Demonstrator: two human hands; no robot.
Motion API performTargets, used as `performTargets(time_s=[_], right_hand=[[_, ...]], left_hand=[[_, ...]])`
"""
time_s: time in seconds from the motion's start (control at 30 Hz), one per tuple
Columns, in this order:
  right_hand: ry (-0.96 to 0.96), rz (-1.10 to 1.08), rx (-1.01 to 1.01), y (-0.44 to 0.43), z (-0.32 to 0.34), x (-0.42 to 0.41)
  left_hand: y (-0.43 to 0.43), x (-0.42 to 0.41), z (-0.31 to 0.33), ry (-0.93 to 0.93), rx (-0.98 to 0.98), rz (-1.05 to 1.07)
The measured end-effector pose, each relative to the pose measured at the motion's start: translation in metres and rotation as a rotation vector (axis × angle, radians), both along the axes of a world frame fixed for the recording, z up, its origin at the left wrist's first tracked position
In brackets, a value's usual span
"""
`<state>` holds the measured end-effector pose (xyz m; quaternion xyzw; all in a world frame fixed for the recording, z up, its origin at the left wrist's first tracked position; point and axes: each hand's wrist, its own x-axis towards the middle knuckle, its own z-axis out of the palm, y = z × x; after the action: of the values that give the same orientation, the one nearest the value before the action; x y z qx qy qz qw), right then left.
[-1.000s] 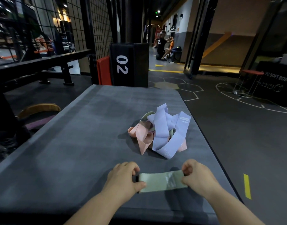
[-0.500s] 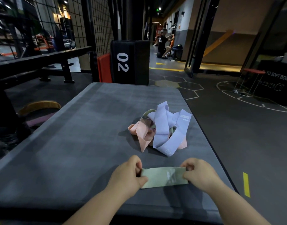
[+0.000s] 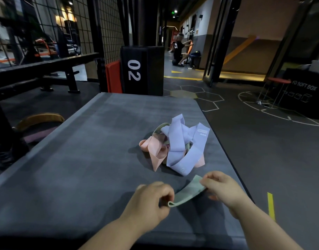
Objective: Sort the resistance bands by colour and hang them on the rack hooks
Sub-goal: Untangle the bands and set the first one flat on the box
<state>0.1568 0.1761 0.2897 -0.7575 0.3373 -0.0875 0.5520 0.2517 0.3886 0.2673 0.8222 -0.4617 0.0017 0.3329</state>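
Now the pale-green flat elastic band (image 3: 187,193), stretched level between my hands a moment ago, hangs slack and slanted over the grey padded bench (image 3: 82,159). The fingers of my left hand (image 3: 151,201) pinch its near fold, those of my right hand (image 3: 221,188) the far end. It's apart from the tangled lilac and pink bands (image 3: 175,147) beyond, so this green one looks sorted; hanging remains, I'd judge.

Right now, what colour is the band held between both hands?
Pale green: the band between left hand and right hand, clearest in the head view.
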Motion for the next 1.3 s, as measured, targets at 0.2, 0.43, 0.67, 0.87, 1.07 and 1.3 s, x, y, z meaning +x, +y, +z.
performTargets(time_s=[0.2,0.43,0.67,0.87,1.07,1.3], right_hand=[[0.026,0.003,-0.201,-0.004,-0.005,-0.002],[0.147,0.095,-0.456,-0.004,-0.011,-0.006],[0.26,0.134,-0.708,-0.004,-0.02,-0.004],[0.232,0.288,-0.846,-0.001,-0.024,-0.007],[0.323,0.433,-0.877,-0.001,-0.028,-0.008],[0.396,0.438,-0.929,-0.004,-0.041,-0.009]], left_hand=[[-0.009,-0.009,-0.009,-0.073,0.036,-0.098],[-0.02,-0.019,-0.022,-0.062,0.051,-0.179],[-0.026,-0.023,-0.031,0.004,-0.045,-0.118],[-0.029,-0.028,-0.048,-0.153,0.028,-0.096],[-0.028,-0.034,-0.045,-0.222,0.298,-0.123],[-0.024,-0.041,-0.045,-0.298,0.365,-0.049]])
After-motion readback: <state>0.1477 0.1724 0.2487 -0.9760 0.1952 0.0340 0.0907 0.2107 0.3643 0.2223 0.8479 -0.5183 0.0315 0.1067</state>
